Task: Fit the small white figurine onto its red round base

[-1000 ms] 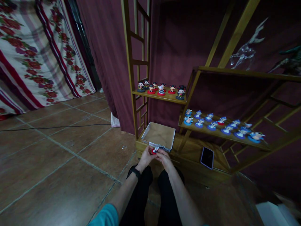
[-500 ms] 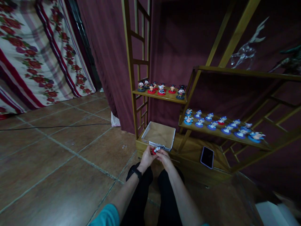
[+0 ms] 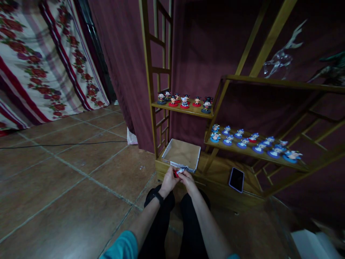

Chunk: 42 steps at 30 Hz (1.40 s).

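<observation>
- A shallow white-walled cardboard box with a brown floor [image 3: 182, 154] sits on the lowest board of the wooden shelf unit [image 3: 188, 110], and nothing can be seen lying in it.
- The short upper shelf carries a cluster of small figurines on red and dark round bases [image 3: 185, 100]; the longer shelf to its right carries rows of small figurines on blue round bases [image 3: 250, 141], one of them with a red base.
- A dark smartphone with a pale edge [image 3: 236, 179] lies flat on the lowest board, well to the right of the box.
- The left hand [image 3: 168, 180], with a black band at its wrist, and the right hand [image 3: 188, 181] meet just in front of the box's near wall, above the knees.
- Both hands close their fingertips on one small figurine with a red round base [image 3: 178, 173], held between them; it looks tipped on its side, though it is too small to be sure.
- The forearms run up from the lower edge and converge at the figurine.
- Against the picture of a second ago, the hands and figurine have hardly shifted; the grip is the same and the box is as bare as before.
</observation>
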Tool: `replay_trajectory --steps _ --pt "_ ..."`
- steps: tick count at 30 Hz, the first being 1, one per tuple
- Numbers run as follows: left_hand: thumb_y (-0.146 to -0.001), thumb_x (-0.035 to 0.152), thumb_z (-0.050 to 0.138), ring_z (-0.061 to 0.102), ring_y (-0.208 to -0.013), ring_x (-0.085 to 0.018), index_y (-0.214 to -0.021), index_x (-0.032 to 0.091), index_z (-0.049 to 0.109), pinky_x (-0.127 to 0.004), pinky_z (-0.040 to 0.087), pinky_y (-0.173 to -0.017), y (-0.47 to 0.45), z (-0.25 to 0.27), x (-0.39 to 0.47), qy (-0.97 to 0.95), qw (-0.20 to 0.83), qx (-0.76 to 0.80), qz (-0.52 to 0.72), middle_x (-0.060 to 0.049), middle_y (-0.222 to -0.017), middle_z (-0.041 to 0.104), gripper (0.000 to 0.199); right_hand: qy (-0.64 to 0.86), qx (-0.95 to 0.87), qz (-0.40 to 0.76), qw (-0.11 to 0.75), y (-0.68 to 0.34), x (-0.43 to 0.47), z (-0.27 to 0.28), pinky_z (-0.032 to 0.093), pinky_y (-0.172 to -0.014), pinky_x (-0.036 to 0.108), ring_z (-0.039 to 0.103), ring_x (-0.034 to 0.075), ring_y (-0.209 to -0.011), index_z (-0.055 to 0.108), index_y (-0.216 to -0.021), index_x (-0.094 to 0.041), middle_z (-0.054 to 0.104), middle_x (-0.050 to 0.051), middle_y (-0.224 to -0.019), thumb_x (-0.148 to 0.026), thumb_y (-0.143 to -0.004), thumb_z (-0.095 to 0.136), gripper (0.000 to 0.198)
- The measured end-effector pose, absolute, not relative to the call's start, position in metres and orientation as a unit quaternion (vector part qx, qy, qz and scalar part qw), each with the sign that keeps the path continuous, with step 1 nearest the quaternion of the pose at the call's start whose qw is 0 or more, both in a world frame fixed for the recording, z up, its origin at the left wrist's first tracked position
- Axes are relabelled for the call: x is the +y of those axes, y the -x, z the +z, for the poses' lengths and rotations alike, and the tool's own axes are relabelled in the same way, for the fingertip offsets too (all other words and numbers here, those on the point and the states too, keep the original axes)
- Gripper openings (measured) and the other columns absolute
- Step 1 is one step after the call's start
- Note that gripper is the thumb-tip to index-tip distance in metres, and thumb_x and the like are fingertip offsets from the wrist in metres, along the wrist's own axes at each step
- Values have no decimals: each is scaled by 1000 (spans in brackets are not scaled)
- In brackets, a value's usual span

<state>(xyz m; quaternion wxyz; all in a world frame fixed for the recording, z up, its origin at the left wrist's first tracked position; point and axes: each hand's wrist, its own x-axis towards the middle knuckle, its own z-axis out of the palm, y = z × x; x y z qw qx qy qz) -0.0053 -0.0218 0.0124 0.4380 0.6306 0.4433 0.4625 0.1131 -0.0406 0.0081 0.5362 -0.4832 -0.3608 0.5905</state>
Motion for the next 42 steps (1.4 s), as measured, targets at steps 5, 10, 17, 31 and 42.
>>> replay_trajectory --steps 5,10,17,31,42 --pt "-57 19 69 56 -65 -13 -89 17 53 -26 44 -65 8 3 -16 -597 467 463 459 0 -76 60 36 505 -342 589 530 -115 -37 1 47 -73 33 61 20 -84 64 -97 -25 67 2 -91 -44 -58 67 43" --pt "-56 15 69 58 -69 -14 -94 17 59 -29 46 -69 9 1 -11 -582 477 464 467 -4 -83 63 40 495 -337 593 539 -115 -36 3 48 -72 32 62 19 -81 63 -96 -23 67 4 -91 -44 -58 67 43" --pt "-57 15 67 58 -68 -15 -96 17 62 -29 47 -69 10 2 -8 -566 515 442 468 -5 -87 66 39 512 -302 584 553 -115 -34 -3 49 -63 28 62 16 -72 63 -97 -22 67 4 -87 -42 -57 69 45" --pt "-56 21 70 57 -63 -14 -81 14 65 -26 46 -63 10 5 -6 -532 566 425 465 -3 -72 66 26 519 -293 563 572 -115 -28 -15 46 -54 26 59 13 -59 65 -89 -19 67 2 -73 -39 -53 70 41" --pt "-57 29 71 56 -59 -13 -79 13 65 -26 45 -60 11 9 -8 -523 583 430 449 -3 -67 64 28 505 -287 576 575 -114 -31 -8 47 -55 26 56 12 -56 64 -90 -18 65 1 -68 -40 -54 69 42"
